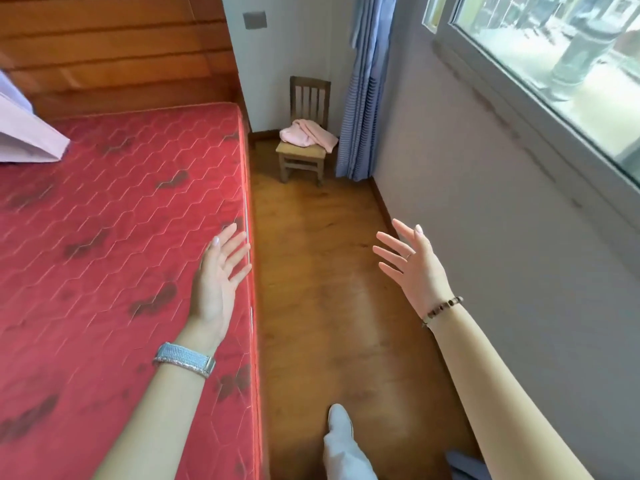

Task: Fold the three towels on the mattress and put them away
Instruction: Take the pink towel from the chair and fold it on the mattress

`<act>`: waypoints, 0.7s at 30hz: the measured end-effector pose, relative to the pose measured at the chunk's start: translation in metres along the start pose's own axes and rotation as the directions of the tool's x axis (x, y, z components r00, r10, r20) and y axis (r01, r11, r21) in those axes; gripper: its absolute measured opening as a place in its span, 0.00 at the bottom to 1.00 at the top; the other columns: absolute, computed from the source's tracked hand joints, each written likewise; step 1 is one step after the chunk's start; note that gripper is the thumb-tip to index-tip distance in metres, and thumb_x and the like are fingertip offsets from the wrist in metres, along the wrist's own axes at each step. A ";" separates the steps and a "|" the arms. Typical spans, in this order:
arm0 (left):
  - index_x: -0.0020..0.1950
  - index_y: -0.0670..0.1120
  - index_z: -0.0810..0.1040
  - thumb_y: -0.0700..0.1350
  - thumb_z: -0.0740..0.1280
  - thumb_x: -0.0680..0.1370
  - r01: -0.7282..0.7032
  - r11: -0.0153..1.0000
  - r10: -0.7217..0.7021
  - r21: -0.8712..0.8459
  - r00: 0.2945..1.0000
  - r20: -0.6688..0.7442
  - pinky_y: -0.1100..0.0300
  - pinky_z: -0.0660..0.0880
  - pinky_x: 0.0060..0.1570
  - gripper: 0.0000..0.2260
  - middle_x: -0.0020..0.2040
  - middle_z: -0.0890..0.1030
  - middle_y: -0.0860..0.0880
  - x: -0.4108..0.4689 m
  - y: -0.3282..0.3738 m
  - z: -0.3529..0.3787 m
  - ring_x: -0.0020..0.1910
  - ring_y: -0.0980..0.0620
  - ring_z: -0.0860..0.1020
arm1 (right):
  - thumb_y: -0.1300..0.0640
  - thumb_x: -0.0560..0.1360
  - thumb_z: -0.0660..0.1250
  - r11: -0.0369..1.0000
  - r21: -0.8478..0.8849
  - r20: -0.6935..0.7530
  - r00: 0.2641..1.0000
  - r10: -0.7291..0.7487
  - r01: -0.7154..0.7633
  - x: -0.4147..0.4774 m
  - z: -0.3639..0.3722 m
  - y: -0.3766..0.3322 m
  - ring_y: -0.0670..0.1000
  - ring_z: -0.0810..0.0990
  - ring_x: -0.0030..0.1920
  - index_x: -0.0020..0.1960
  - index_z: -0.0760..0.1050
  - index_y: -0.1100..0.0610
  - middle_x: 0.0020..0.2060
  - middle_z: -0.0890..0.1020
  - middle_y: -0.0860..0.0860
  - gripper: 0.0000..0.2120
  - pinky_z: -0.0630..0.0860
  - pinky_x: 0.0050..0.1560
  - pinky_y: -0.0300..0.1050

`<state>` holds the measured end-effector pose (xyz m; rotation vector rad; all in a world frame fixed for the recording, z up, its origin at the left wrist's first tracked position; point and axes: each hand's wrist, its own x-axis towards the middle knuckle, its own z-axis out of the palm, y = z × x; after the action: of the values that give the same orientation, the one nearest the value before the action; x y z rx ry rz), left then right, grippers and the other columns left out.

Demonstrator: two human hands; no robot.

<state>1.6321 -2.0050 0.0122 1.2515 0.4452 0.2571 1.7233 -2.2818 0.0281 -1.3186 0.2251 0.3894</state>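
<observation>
Both hands were empty. Left hand (218, 271), centre-left of frame, had fingers straight & spread over the edge of the red mattress (121, 220); can't tell if it touched. Right hand (412, 268), centre-right, was also wide open, above the wooden floor (318, 271). No towel showed on the visible part of the mattress, only a pale cloth (24, 133) at upper left, unclear what. A pink towel bundle (306, 133) lay loosely heaped on the small wooden chair (304, 157), upper centre, well apart from both hands. Prob. a between-towels step w/ nothing carried. Next move likely calls for reaching a towel, pinching 2 corners & spreading it flat on the mattress before folding.
</observation>
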 end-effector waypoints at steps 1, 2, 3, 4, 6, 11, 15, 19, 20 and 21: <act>0.73 0.50 0.71 0.56 0.53 0.84 0.003 1.000 -0.003 0.002 1.000 -0.013 0.44 0.68 0.71 0.21 0.69 0.76 0.49 0.007 -0.001 0.005 0.68 0.52 0.75 | 0.41 0.82 0.50 1.000 -0.001 0.007 1.000 0.003 -0.003 0.011 -0.002 -0.004 0.52 0.80 0.60 0.69 0.70 0.47 0.61 0.80 0.49 0.21 0.69 0.69 0.56; 0.73 0.50 0.71 0.57 0.53 0.83 0.005 1.000 -0.005 0.007 1.000 -0.020 0.44 0.68 0.71 0.21 0.69 0.76 0.49 0.014 -0.003 0.010 0.68 0.53 0.75 | 0.41 0.82 0.50 1.000 -0.003 0.012 1.000 0.007 -0.007 0.022 -0.005 -0.007 0.52 0.80 0.60 0.70 0.70 0.47 0.61 0.80 0.50 0.21 0.69 0.69 0.56; 0.73 0.50 0.71 0.58 0.54 0.83 0.005 1.000 -0.005 0.014 1.000 -0.024 0.45 0.68 0.70 0.22 0.69 0.76 0.49 0.021 -0.004 0.015 0.68 0.53 0.75 | 0.41 0.82 0.50 1.000 -0.006 0.016 1.000 0.014 -0.013 0.032 -0.007 -0.011 0.52 0.80 0.60 0.70 0.69 0.47 0.61 0.80 0.50 0.22 0.69 0.69 0.56; 0.73 0.51 0.71 0.59 0.55 0.81 0.007 1.000 -0.006 0.023 1.000 -0.027 0.45 0.68 0.70 0.23 0.69 0.76 0.50 0.027 -0.005 0.019 0.67 0.53 0.75 | 0.41 0.82 0.50 1.000 -0.008 0.020 1.000 0.022 -0.021 0.042 -0.010 -0.013 0.52 0.80 0.60 0.71 0.69 0.47 0.61 0.80 0.50 0.22 0.69 0.69 0.56; 0.73 0.51 0.71 0.60 0.55 0.80 0.010 0.999 -0.008 0.038 1.000 -0.030 0.46 0.69 0.70 0.24 0.69 0.77 0.50 0.037 -0.006 0.026 0.67 0.53 0.75 | 0.41 0.82 0.50 0.999 -0.009 0.020 0.999 0.031 -0.031 0.057 -0.013 -0.016 0.52 0.79 0.61 0.71 0.69 0.48 0.62 0.80 0.50 0.22 0.69 0.69 0.56; 0.71 0.53 0.73 0.58 0.54 0.82 0.007 0.999 -0.004 0.044 0.998 -0.060 0.46 0.69 0.70 0.21 0.69 0.77 0.51 0.066 -0.004 0.034 0.67 0.54 0.75 | 0.41 0.82 0.50 0.998 -0.020 0.051 0.997 0.054 -0.053 0.092 -0.009 -0.021 0.53 0.79 0.62 0.71 0.68 0.48 0.63 0.79 0.51 0.22 0.68 0.69 0.57; 0.70 0.53 0.73 0.56 0.52 0.84 0.024 0.999 -0.022 0.032 0.997 -0.069 0.47 0.69 0.70 0.19 0.69 0.77 0.51 0.102 -0.004 0.038 0.68 0.53 0.75 | 0.41 0.82 0.50 0.996 -0.061 0.090 0.994 0.063 -0.058 0.123 0.007 -0.028 0.53 0.79 0.61 0.66 0.72 0.46 0.61 0.80 0.51 0.20 0.68 0.70 0.58; 0.72 0.52 0.72 0.56 0.52 0.84 0.045 0.999 -0.043 0.024 0.997 -0.068 0.46 0.69 0.70 0.20 0.69 0.76 0.51 0.154 -0.005 0.042 0.67 0.54 0.75 | 0.41 0.82 0.49 0.995 -0.084 0.113 0.992 0.059 -0.050 0.166 0.029 -0.041 0.52 0.79 0.61 0.65 0.73 0.45 0.61 0.81 0.50 0.20 0.68 0.70 0.57; 0.72 0.51 0.72 0.56 0.52 0.84 0.049 0.999 -0.048 0.018 0.997 -0.066 0.46 0.69 0.70 0.20 0.69 0.76 0.50 0.169 -0.004 0.044 0.67 0.54 0.75 | 0.41 0.82 0.49 0.995 -0.091 0.116 0.992 0.053 -0.042 0.180 0.035 -0.045 0.52 0.79 0.62 0.65 0.73 0.45 0.62 0.80 0.50 0.20 0.68 0.70 0.57; 0.72 0.51 0.72 0.55 0.52 0.84 0.053 0.998 -0.051 0.015 0.997 -0.065 0.46 0.69 0.70 0.20 0.69 0.76 0.50 0.186 -0.003 0.044 0.67 0.54 0.75 | 0.41 0.82 0.49 0.995 -0.095 0.119 0.992 0.046 -0.035 0.193 0.043 -0.049 0.52 0.79 0.62 0.65 0.72 0.45 0.62 0.80 0.50 0.20 0.67 0.70 0.57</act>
<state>1.8168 -1.9647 -0.0138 1.2492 0.5357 0.2503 1.9174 -2.2213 0.0096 -1.3775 0.1339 0.5180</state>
